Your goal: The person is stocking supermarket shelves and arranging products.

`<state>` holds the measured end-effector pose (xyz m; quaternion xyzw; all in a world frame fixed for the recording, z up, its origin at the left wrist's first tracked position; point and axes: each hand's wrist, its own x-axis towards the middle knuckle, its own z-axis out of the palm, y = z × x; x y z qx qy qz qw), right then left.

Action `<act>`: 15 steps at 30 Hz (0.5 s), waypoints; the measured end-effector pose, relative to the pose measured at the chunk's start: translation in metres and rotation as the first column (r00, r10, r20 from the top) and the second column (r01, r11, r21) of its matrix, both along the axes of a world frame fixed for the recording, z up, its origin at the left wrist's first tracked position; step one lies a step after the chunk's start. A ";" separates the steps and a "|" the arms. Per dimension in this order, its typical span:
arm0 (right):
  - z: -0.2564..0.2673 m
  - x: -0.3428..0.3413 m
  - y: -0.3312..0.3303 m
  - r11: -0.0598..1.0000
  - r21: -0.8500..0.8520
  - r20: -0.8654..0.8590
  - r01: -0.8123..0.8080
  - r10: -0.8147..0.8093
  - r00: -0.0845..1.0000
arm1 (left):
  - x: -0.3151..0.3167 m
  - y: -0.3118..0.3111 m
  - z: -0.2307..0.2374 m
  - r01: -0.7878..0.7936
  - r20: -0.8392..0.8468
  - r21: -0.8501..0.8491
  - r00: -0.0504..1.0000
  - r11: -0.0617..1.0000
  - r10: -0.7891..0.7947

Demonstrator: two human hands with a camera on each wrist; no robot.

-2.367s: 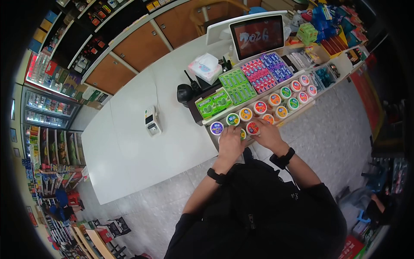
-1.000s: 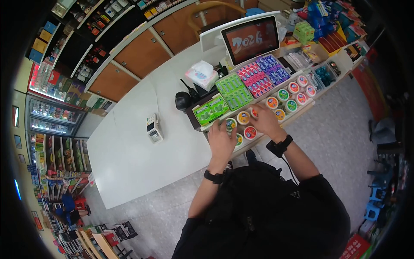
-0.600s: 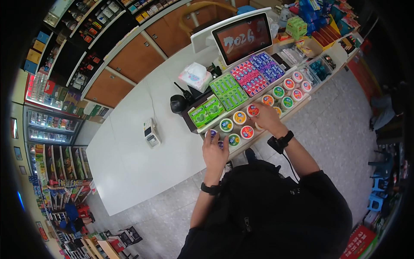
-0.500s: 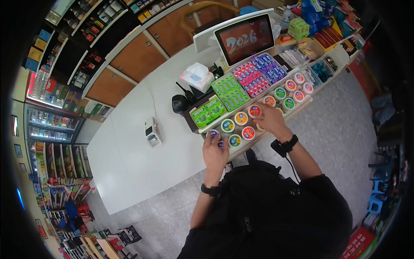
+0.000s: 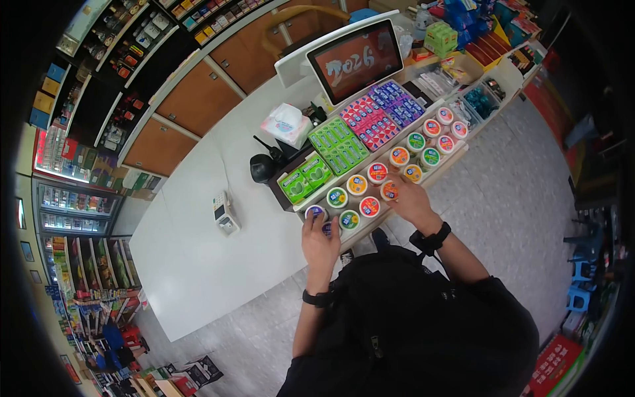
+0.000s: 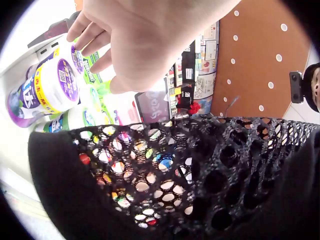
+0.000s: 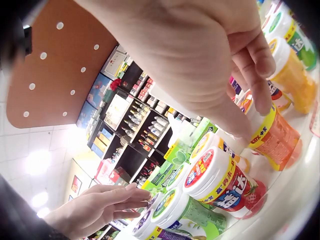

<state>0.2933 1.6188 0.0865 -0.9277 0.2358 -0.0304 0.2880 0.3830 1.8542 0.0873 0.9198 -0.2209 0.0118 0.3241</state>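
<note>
Two rows of gum bottles with white lids stand in a long tray (image 5: 357, 233) along the counter's edge. My left hand (image 5: 320, 250) is at the left end, over the purple-labelled gum bottles; its fingers are loosely extended. In the left wrist view, a purple gum bottle (image 6: 50, 87) stands below those fingers. My right hand (image 5: 413, 202) pinches an orange gum bottle (image 7: 277, 142) near its lid, in the front row. Beside it stands a red gum bottle (image 7: 225, 182), then a green gum bottle (image 7: 187, 215).
Behind the bottles lie green gum boxes (image 5: 305, 178) and pink packs (image 5: 369, 122). A monitor (image 5: 356, 59), a tissue box (image 5: 286, 124), a black scanner (image 5: 262, 169) and a card terminal (image 5: 225, 213) stand on the white counter (image 5: 178, 264).
My left hand has moved left from the green bottles to the purple ones. My right hand has gone from a red back-row bottle to the orange front-row one. The head view has shifted.
</note>
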 end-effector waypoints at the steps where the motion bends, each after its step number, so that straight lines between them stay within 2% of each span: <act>1: 0.000 0.000 -0.001 1.000 0.011 0.006 -0.003 0.003 1.000 | 0.000 0.001 0.000 -0.002 -0.001 -0.003 1.000 1.000 0.002; 3: 0.001 -0.002 -0.004 1.000 0.020 0.018 -0.013 0.013 1.000 | -0.001 0.001 0.003 -0.007 -0.009 -0.012 1.000 1.000 0.007; 5: 0.004 -0.010 -0.006 0.999 0.030 0.181 -0.045 0.038 0.983 | -0.001 0.004 0.004 -0.015 -0.013 -0.021 1.000 1.000 0.015; 6: 0.011 -0.014 -0.007 0.998 0.028 0.186 -0.051 0.045 0.982 | 0.000 0.005 0.000 -0.005 0.021 -0.028 1.000 1.000 0.006; 8: 0.028 -0.020 -0.011 0.990 0.136 0.163 0.041 -0.063 0.985 | -0.003 0.006 -0.002 -0.016 0.067 -0.044 0.998 0.999 0.019; 10: -0.001 -0.031 -0.021 0.999 0.030 0.360 0.045 -0.053 0.931 | -0.005 0.011 0.001 -0.063 -0.017 -0.120 0.998 0.991 0.062; 11: 0.005 -0.035 -0.021 0.983 0.148 0.300 0.105 -0.146 0.943 | -0.006 0.014 0.006 -0.120 -0.066 -0.055 0.991 0.991 0.116; 12: -0.020 -0.041 -0.029 0.994 0.086 0.416 0.069 -0.099 0.904 | -0.009 0.015 0.013 -0.184 -0.113 0.009 0.976 0.983 0.184; 13: 0.006 -0.041 -0.024 0.975 0.150 0.187 0.164 -0.191 0.964 | -0.013 0.015 0.017 -0.243 -0.130 0.001 0.962 0.970 0.241; 14: -0.008 -0.042 -0.026 0.980 0.148 0.374 0.136 -0.183 0.909 | -0.017 0.015 0.019 -0.296 -0.150 -0.011 0.945 0.955 0.291; 15: -0.008 -0.044 -0.026 0.970 0.186 0.318 0.158 -0.212 0.924 | -0.020 0.016 0.020 -0.310 -0.172 0.036 0.934 0.950 0.312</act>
